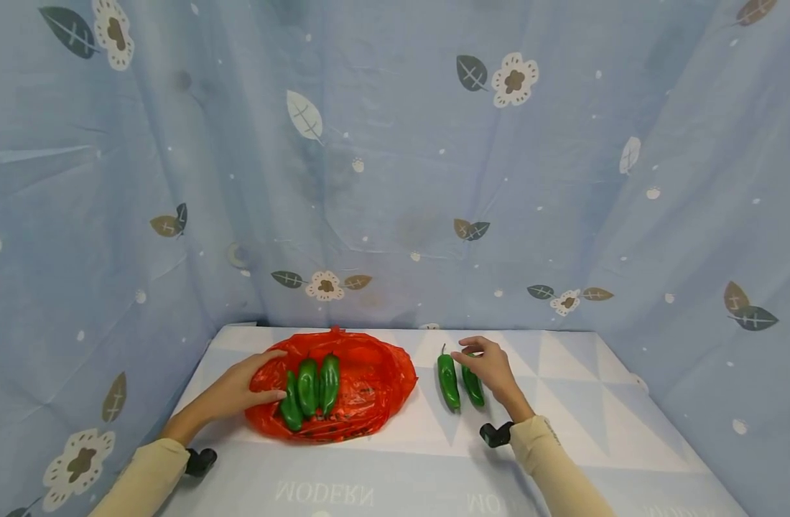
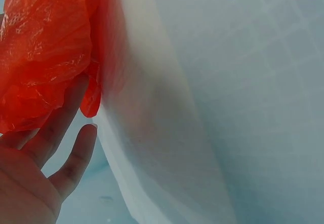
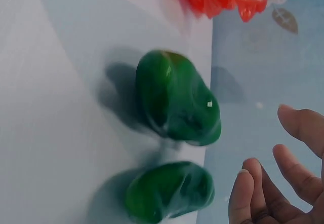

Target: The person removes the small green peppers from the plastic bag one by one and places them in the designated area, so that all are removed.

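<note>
A red plastic bag [image 1: 375,388] lies on the table at the left, with three green chili peppers [image 1: 308,388] side by side on it. My left hand [image 1: 243,384] rests at the bag's left edge, thumb beside the leftmost pepper. In the left wrist view its fingers [image 2: 55,127] lie against the crinkled red plastic. Two more green peppers [image 1: 448,382] lie on the table to the right of the bag. Over the right one of these hovers my right hand [image 1: 492,366], its fingers loosely bent. The right wrist view has both peppers [image 3: 177,100] apart from the fingers [image 3: 298,176].
The table [image 1: 563,402] has a pale cover with triangles and printed lettering. A blue curtain [image 1: 395,179] with leaves and flowers hangs behind it and along both sides. Black wrist cameras [image 1: 496,434] sit on both wrists.
</note>
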`<move>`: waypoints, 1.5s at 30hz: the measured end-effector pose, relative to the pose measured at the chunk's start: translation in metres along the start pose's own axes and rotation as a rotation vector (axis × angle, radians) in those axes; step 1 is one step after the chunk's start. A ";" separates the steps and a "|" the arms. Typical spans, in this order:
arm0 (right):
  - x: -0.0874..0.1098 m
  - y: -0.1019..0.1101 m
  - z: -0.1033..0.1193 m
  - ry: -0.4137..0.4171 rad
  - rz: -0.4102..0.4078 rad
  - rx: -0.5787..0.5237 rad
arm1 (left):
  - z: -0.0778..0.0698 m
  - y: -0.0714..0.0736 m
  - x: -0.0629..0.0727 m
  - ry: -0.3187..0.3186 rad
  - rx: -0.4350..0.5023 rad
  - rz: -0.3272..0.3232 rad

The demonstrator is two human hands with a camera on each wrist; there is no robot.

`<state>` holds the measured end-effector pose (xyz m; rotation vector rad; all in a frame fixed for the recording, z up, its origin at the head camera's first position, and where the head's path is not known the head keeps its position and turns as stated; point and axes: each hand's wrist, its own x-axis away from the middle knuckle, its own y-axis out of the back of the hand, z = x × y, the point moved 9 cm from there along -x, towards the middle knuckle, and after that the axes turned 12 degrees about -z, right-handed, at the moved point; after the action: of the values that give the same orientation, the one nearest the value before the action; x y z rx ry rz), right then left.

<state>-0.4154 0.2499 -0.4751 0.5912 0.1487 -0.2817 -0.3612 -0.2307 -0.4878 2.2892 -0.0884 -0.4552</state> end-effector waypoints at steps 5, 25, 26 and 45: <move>0.002 -0.010 0.014 -0.001 0.004 -0.002 | 0.001 0.000 -0.001 0.001 -0.004 -0.004; 0.024 -0.050 0.070 0.098 0.119 -0.077 | 0.001 -0.004 0.001 0.032 0.004 0.002; 0.025 -0.053 0.073 0.104 0.125 -0.078 | 0.002 -0.004 0.001 0.036 0.005 0.001; 0.046 -0.099 0.104 0.179 0.267 -0.168 | -0.003 0.000 0.000 0.033 -0.002 -0.003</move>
<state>-0.3957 0.1019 -0.4523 0.4622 0.2609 0.0433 -0.3599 -0.2287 -0.4859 2.2937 -0.0684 -0.4189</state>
